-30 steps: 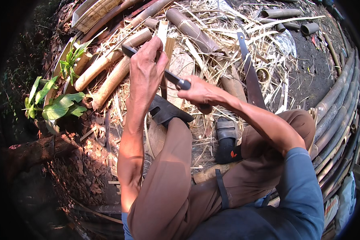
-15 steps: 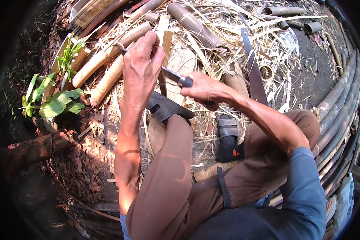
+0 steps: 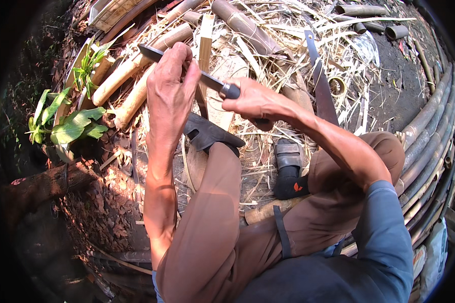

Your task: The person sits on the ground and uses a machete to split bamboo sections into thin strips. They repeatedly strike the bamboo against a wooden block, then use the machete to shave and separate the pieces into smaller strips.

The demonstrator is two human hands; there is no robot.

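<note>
My right hand [image 3: 250, 101] grips the dark handle of a knife [image 3: 213, 82]. The blade runs leftward beneath my left hand [image 3: 171, 81], and its dark tip shows past the knuckles. The fingers of my left hand are curled and the thumb is pressed in over the blade; what they pinch is hidden. Just to the right of these fingers, a split bamboo strip [image 3: 206, 43] stands on end. Below the hands, a black sandal [image 3: 212, 135] is on my left foot, by the brown trouser knee.
Bamboo culms [image 3: 131, 70] lie at the upper left, near a green leafy plant [image 3: 76, 129]. Pale shavings [image 3: 268, 76] litter the ground. A long saw blade [image 3: 321, 83] leans right of the hands. Long bamboo poles [image 3: 429, 131] line the right side; a crate [image 3: 111, 17] sits far left.
Both hands have shifted slightly left, and the knife with them. More of the blade's tip now shows beyond my left hand. My legs stay nearly still.
</note>
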